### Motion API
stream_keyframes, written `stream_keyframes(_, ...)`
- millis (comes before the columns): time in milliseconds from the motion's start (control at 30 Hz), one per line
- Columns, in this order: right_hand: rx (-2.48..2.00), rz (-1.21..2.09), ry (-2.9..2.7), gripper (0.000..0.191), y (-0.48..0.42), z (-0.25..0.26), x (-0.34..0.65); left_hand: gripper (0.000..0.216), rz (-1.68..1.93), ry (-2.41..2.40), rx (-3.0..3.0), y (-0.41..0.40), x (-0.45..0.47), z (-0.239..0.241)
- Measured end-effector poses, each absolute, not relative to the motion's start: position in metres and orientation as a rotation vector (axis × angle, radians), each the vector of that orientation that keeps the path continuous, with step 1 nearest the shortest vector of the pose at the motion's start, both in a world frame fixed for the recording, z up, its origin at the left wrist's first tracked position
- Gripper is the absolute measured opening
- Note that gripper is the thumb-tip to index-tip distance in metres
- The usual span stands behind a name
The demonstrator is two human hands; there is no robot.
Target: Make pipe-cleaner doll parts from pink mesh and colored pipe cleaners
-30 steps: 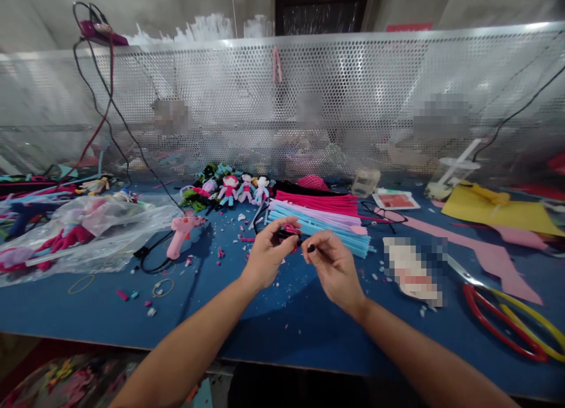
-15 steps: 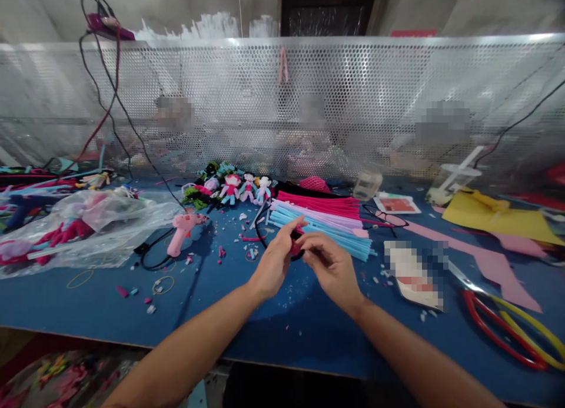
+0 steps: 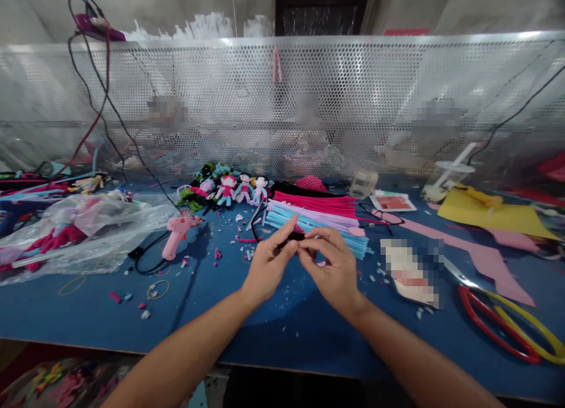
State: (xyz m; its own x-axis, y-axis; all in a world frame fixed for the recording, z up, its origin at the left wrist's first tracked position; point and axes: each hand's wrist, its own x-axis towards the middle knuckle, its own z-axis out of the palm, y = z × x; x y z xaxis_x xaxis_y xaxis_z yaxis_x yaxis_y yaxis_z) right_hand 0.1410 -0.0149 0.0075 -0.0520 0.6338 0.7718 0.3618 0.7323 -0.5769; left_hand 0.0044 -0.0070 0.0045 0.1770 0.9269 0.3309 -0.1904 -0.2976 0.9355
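My left hand [image 3: 267, 265] pinches dark piece [image 3: 296, 235] | my right hand [image 3: 334, 268]: fingertips together, can't tell grip | stems [image 3: 314, 204] just beyond | table edge [image 3: 282, 365] nearer me | scissors [image 3: 469, 283] well right

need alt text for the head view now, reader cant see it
A person's left hand holds a small, mostly hidden dark and pink piece over a blue table, the right hand close beside it. Behind lie pink, lilac and blue stems and small dolls; a pink glue gun is left, scissors right.

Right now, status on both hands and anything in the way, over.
Left hand: holding pink and black piece, mostly hidden. Right hand: close beside the left. Pipe cleaners: just beyond both hands.
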Motion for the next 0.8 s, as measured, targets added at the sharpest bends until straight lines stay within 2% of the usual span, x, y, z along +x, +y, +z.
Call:
stream_keyframes(67, -0.836, 0.371, -1.606, 0.009, -0.012, 0.004, 0.141, 0.044, 1.370, 0.794, 1.446, -0.005, 0.003, 0.005)
stream_keyframes(267, -0.899, 0.853, -1.452, 0.025, -0.005, 0.004, 0.143, 0.042, 1.369, 0.918, 1.571, -0.003, 0.000, 0.006)
stream_keyframes(500, -0.778, 1.304, -1.243, 0.028, 0.011, 0.005, 0.152, 0.048, 1.329, 0.873, 1.414, 0.005, -0.002, -0.001)
stream_keyframes(800, -0.789, 1.468, -1.057, 0.023, 0.024, -0.005, 0.157, 0.050, 1.196, 0.926, 1.438, 0.010, -0.006, 0.006)
